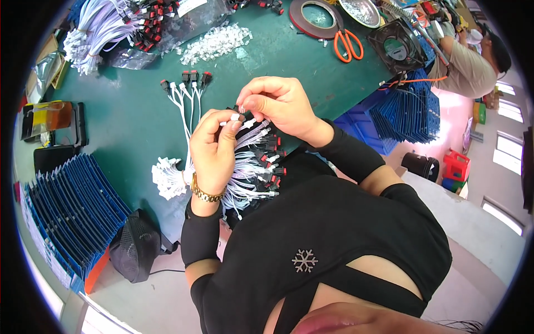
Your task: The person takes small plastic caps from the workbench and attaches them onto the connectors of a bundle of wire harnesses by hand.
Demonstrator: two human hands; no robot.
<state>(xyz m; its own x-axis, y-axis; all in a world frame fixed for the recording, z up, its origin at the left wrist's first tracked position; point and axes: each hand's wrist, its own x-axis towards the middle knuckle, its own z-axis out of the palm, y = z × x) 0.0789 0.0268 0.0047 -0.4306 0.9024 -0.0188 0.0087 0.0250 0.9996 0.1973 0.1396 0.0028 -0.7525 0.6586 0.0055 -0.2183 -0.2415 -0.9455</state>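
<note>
My left hand (pixel 214 147), with a gold watch at the wrist, is closed in a pinch on a small white plug connector (pixel 235 117). My right hand (pixel 283 106) is closed just above it, thumb against fingers, at something small and partly hidden. Beneath both hands lies a bundle of white cables (pixel 245 175) with black-and-red connectors. White plug ends (pixel 168 178) fan out left of my left wrist. Several cables with black-and-red ends (pixel 192 80) stretch away beyond my left hand on the green table (pixel 133 114).
Small clear plastic pieces (pixel 217 43) lie in a heap at the far side. Another cable bundle (pixel 100 30) is at far left. Orange-handled scissors (pixel 348 45), a tape roll (pixel 311 28) and a fan (pixel 396 49) sit at far right. Blue panels (pixel 72 214) stand at left. A person (pixel 467 61) is at right.
</note>
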